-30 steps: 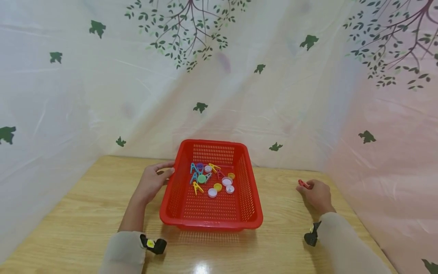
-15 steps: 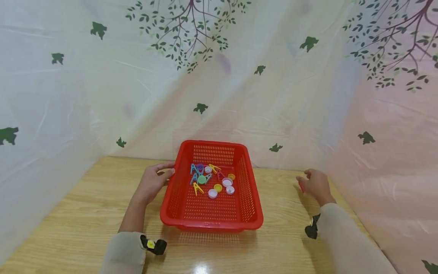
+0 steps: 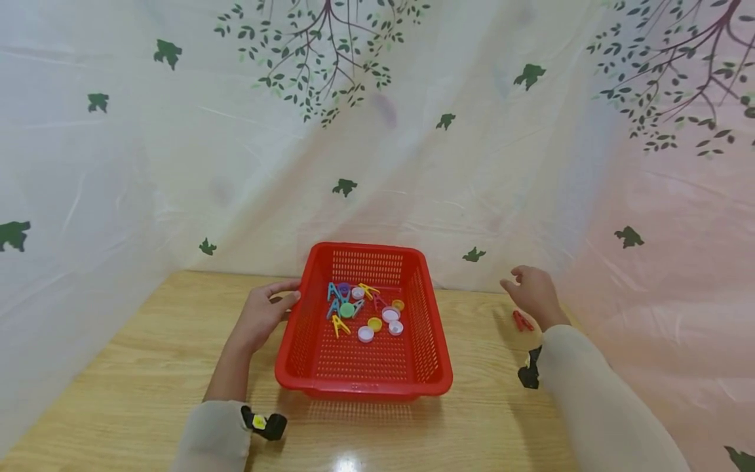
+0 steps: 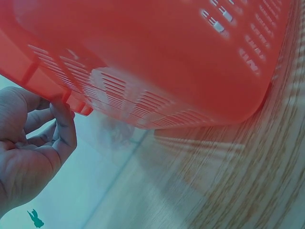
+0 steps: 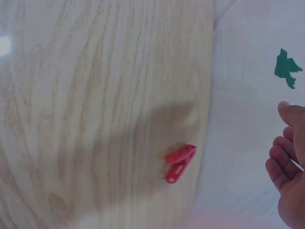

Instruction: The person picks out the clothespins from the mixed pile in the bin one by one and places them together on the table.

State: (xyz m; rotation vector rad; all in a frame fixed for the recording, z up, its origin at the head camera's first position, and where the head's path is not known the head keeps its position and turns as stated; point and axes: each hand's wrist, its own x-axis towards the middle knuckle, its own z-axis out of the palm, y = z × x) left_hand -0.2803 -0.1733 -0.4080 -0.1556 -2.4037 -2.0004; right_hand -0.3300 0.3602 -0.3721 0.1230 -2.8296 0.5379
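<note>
My left hand [image 3: 262, 316] grips the left rim of a red plastic basket [image 3: 439, 334], with fingertips under the rim in the left wrist view. Inside the basket, blue and yellow clothespins [image 3: 339, 326], a dark red clothespin and several bottle caps [image 3: 366, 334] in white, yellow, green and purple lie on the perforated floor. My right hand [image 3: 533, 295] is raised over the right side of the table, fingers loosely bent and holding nothing. Below it a red clothespin [image 5: 181, 163] lies on the wood, apart from the fingers.
The wooden table [image 3: 147, 354] ends at a white cloth backdrop [image 3: 265, 164] printed with green birds and branches. Cloth also hangs along the left and right sides. The basket stands in the middle, near the back edge.
My right hand has let go of the red clothespin, leaving it on the table, and has lifted up and away from it. The left hand and the basket have stayed put.
</note>
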